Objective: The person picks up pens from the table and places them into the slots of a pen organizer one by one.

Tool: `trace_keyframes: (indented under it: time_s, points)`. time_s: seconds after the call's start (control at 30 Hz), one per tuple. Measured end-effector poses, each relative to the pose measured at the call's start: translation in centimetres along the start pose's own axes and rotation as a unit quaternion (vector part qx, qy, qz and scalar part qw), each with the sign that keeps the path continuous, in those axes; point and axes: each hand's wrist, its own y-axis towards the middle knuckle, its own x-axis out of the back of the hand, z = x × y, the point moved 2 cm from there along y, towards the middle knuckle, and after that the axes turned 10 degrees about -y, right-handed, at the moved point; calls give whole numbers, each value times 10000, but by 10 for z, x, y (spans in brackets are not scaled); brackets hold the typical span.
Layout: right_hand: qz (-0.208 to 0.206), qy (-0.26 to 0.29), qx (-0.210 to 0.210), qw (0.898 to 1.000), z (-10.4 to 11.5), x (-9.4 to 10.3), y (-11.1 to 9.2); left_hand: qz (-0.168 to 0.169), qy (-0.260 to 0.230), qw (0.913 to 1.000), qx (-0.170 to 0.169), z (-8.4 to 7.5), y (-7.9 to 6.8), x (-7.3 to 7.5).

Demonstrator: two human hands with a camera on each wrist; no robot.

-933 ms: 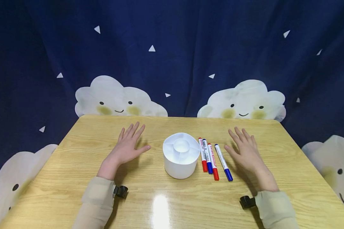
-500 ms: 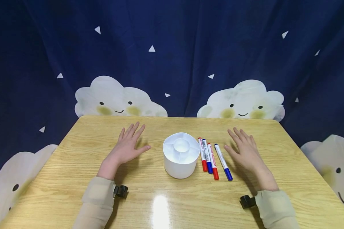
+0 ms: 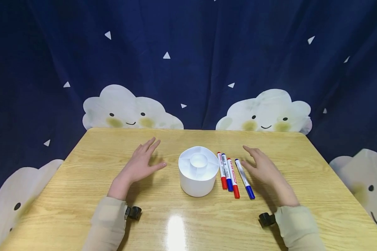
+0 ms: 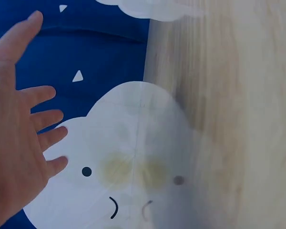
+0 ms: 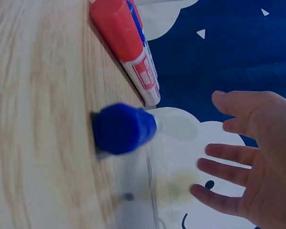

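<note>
A white round pen holder (image 3: 197, 185) with several compartments stands upright on the table. To its right, several markers lie side by side: a red-capped marker (image 3: 222, 171), a blue-capped marker (image 3: 227, 174), a second red-capped marker (image 3: 234, 179) and, slightly apart, another blue-capped marker (image 3: 245, 179). Hovering left of the holder, my left hand (image 3: 139, 164) has relaxed, spread fingers and holds nothing. My right hand (image 3: 265, 169) is just right of the outermost blue-capped marker, fingers loosely extended. In the right wrist view the blue cap (image 5: 121, 129) looms close, apart from the palm.
The wooden table (image 3: 66, 195) reaches back to a dark blue curtain (image 3: 188, 62) printed with smiling clouds and triangles. Small black wrist cameras (image 3: 134, 212) sit on the inner side of each sleeve.
My right hand has shifted left toward the outermost blue-capped marker, its fingers bending a little. My left hand has turned slightly, its fingers drawing closer together. Holder and markers stay in place.
</note>
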Motion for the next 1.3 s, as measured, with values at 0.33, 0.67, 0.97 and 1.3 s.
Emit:
trace_keyframes:
  time_s: [0.33,0.67,0.97,1.3]
  points:
    - [591,295,36,9978,4,-14,8,404,-1776,9832,134,-6,-1,-11]
    - [1101,-18,-172,9938,4,-21,19,682,-2665,9614,-75,-50,-4,1]
    - [1352,-20,-326,9903,7,-27,23,991,-3115,9448,-236,-59,0,-5]
    - [1028,349,-187,9939,10,-18,26,1045,-3450,9318,-417,-59,8,-14]
